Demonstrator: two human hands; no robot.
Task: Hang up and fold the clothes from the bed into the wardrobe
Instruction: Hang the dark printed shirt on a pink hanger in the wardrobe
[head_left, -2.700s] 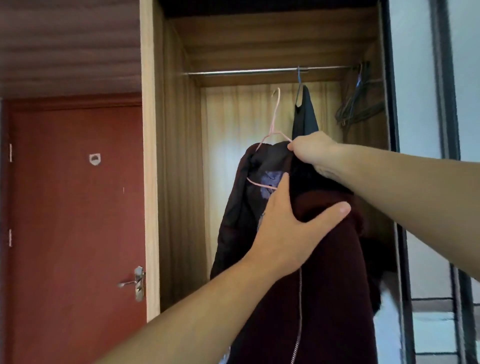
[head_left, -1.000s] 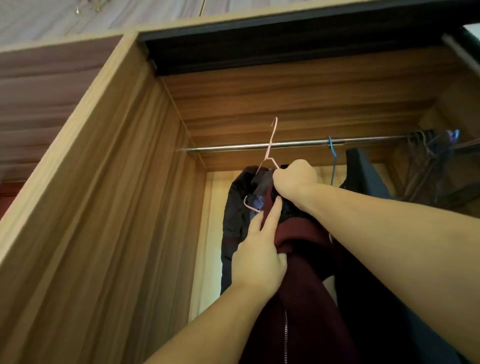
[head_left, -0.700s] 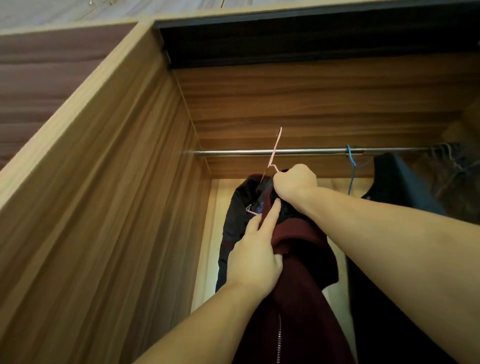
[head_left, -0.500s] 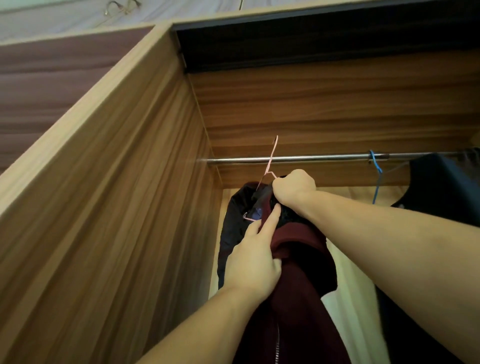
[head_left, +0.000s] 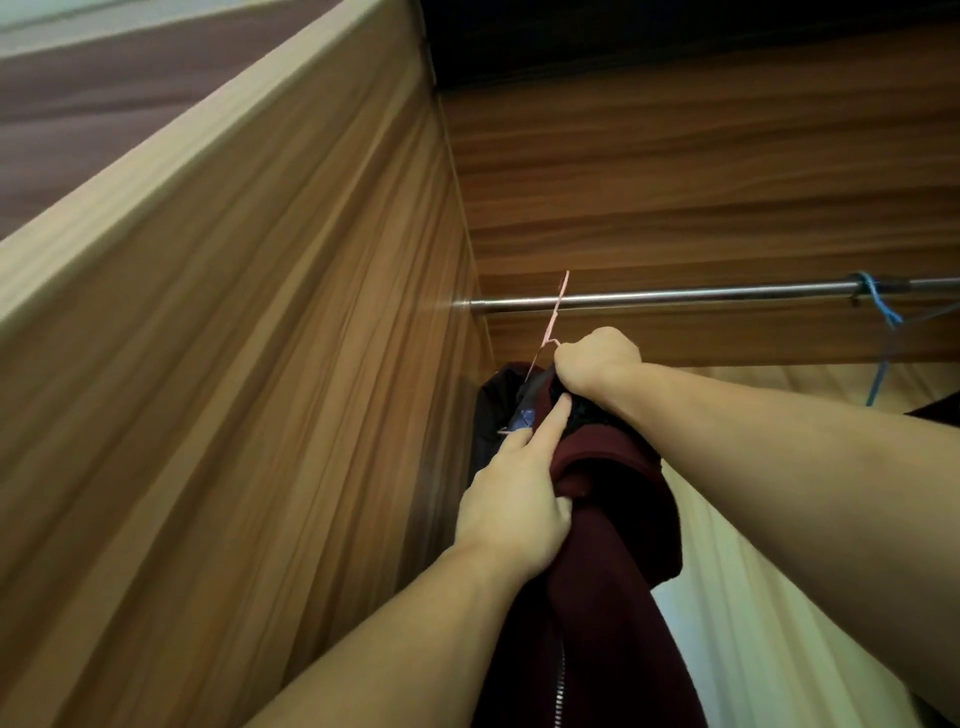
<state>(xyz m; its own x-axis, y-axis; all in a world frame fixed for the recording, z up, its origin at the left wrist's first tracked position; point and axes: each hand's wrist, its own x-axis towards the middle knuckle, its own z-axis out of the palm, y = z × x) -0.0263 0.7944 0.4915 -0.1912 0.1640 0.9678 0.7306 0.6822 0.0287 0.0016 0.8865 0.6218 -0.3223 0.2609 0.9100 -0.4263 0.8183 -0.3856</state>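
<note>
Head camera tilts up into the wardrobe (head_left: 291, 322), and both arms reach in. Right hand (head_left: 597, 361) is a tight fist at the neck of the pink hanger (head_left: 553, 325), whose hook crosses the metal rail (head_left: 675, 297); whether it has caught the rail is hard to tell. Left hand (head_left: 514, 499) clutches the maroon jacket (head_left: 613, 587), index finger stretched up the collar. Jacket's lower part runs out of frame. Blue hanger (head_left: 880, 312) hangs further right, cut off.

A blue wire hanger (head_left: 883, 332) hangs at the right edge of the frame. Dark reddish-brown boards (head_left: 104, 130) fill the upper left, under a pale strip (head_left: 78, 13).
</note>
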